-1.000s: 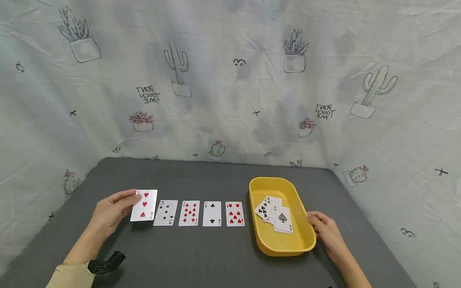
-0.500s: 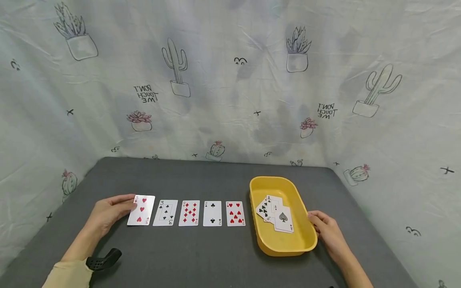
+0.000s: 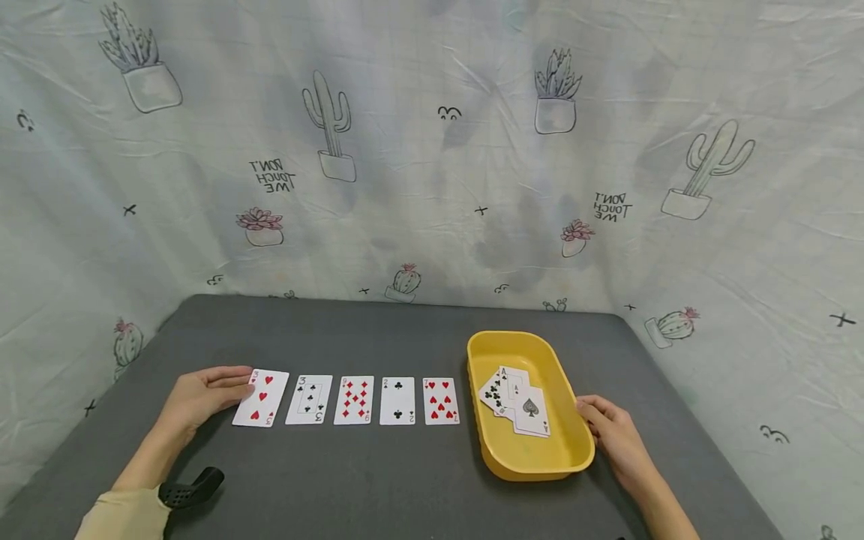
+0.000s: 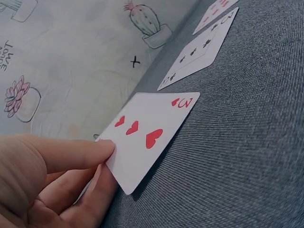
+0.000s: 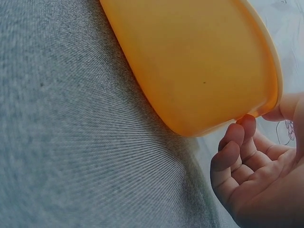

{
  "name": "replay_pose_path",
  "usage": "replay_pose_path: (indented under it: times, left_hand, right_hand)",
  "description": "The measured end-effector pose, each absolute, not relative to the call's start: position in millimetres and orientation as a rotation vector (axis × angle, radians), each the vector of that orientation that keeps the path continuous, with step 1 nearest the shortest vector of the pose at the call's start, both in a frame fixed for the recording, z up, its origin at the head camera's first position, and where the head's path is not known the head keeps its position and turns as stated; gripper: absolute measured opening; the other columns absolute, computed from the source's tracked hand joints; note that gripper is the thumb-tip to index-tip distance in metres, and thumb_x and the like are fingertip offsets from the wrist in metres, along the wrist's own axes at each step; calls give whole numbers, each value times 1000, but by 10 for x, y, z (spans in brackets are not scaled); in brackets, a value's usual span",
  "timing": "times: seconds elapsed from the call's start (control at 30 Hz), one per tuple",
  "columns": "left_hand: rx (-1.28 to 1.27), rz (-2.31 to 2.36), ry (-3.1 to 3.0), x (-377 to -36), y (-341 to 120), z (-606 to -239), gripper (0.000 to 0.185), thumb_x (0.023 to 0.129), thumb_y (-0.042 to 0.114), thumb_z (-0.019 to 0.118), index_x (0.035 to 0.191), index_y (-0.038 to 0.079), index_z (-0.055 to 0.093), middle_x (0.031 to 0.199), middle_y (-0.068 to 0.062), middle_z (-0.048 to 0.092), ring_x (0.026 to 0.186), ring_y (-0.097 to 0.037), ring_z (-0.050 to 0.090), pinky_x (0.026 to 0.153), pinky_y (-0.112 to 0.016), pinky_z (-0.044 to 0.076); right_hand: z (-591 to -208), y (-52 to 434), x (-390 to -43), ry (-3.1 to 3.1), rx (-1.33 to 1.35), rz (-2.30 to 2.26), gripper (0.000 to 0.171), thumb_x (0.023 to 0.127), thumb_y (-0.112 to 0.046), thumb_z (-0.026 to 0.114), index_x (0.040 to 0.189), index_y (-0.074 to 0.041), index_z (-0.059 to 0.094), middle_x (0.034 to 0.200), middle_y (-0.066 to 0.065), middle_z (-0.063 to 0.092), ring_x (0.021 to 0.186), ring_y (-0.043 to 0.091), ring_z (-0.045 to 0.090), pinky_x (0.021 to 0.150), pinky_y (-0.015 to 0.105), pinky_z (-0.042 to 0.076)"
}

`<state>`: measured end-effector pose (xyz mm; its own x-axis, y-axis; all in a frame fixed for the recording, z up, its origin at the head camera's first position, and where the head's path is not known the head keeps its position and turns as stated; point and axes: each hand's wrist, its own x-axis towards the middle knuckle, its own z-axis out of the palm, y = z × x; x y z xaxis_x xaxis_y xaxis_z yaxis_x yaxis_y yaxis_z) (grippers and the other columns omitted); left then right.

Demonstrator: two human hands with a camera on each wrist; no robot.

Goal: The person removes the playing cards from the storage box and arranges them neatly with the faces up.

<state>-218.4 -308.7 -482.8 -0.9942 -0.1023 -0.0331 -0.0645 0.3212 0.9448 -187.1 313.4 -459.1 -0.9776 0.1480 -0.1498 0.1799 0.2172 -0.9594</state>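
My left hand (image 3: 205, 401) pinches the left edge of a three of hearts (image 3: 263, 401) between thumb and fingers. In the left wrist view the thumb lies over one corner of this three of hearts (image 4: 142, 137), and its far edge casts a thin shadow on the cloth. Right of it lies a three of clubs (image 3: 309, 400), face up. My right hand (image 3: 616, 435) grips the right rim of a yellow tray (image 3: 574, 465). The right wrist view has its fingertips (image 5: 247, 124) curled up against the outside of the yellow tray (image 5: 199, 71).
Continuing the row are a nine of diamonds (image 3: 354, 400), a two of clubs (image 3: 397, 401) and a seven of hearts (image 3: 441, 401). Several cards overlap in the tray, an ace of spades (image 3: 531, 414) on top. A cactus-print curtain (image 3: 432, 150) rises behind the grey table (image 3: 337, 480).
My left hand has brought the three of hearts down and slightly left, to the left end of the row. The right hand and the tray have stayed put.
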Motion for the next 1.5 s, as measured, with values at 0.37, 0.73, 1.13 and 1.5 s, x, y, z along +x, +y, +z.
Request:
replay_pose_path:
  times: [0.37,0.73,1.13,1.5]
  left_hand:
    - [110,-1694,-2568,-2158,-3087,-4816,66,85,18,80,133,-15,50,115,-21,67,85,0,65,71,-26,57]
    - [259,-1443,-2529,-2143,-2963,-4831,60,79,15,83,122,-15,56,100,-20,71,71,-6,69,59,-23,57]
    - [268,-1490,-2569,-2157,-3009,-4827,60,80,19,83,122,-15,56,97,-18,72,74,-6,68,62,-24,57]
    - [186,-1916,-2481,-2184,-3208,-4841,66,88,17,76,134,-18,43,103,-7,70,86,-8,69,77,-30,57]
  right_hand:
    - [-4586,3116,-1845,2436,320,-1926,41,102,-27,56,124,7,56,94,9,63,72,16,59,60,27,52]
    - [-4607,3150,-1874,2420,310,-1932,41,102,-28,57,124,7,57,93,8,64,72,16,59,61,28,53]
    - [-4587,3138,-1872,2421,298,-1936,40,102,-26,57,124,7,57,91,8,63,70,14,58,59,26,51]
    - [-4581,3143,-1888,2408,300,-1945,39,102,-25,56,124,7,56,88,7,61,68,14,55,58,25,50]
